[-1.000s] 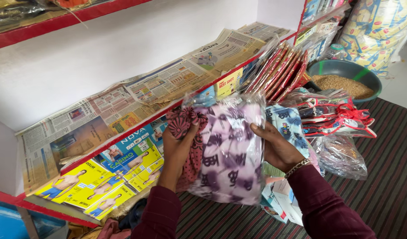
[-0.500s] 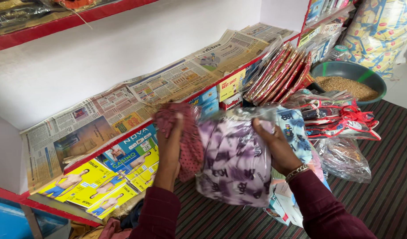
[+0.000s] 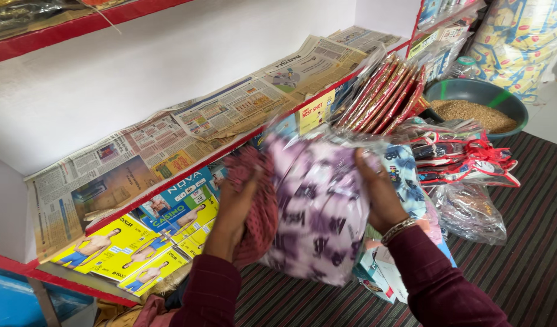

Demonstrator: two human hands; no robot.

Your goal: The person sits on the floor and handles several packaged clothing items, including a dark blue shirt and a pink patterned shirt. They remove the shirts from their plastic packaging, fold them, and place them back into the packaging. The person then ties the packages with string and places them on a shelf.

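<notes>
Both hands hold a stack of clear-wrapped garment packets upright in front of me. My left hand [image 3: 233,212] grips the left edge, against a maroon patterned packet [image 3: 260,206]. My right hand [image 3: 378,197], with a bracelet at the wrist, presses the right side of a purple-and-white printed packet [image 3: 318,212]. A blue-and-white printed packet [image 3: 405,175] shows behind the right hand. The stack is blurred by motion. Both sleeves are maroon.
A newspaper-lined shelf [image 3: 242,106] with a red edge runs along the left. Yellow and blue flat boxes [image 3: 145,236] stand below it. Red packets [image 3: 384,91] lean at the back, beside a green bowl of grain [image 3: 478,109]. Bagged goods [image 3: 466,163] lie on striped matting [image 3: 533,254].
The packet stack has been lifted and tilted toward the shelf. My left hand has shifted from behind the maroon packet to its left edge; my right hand stays on the purple one.
</notes>
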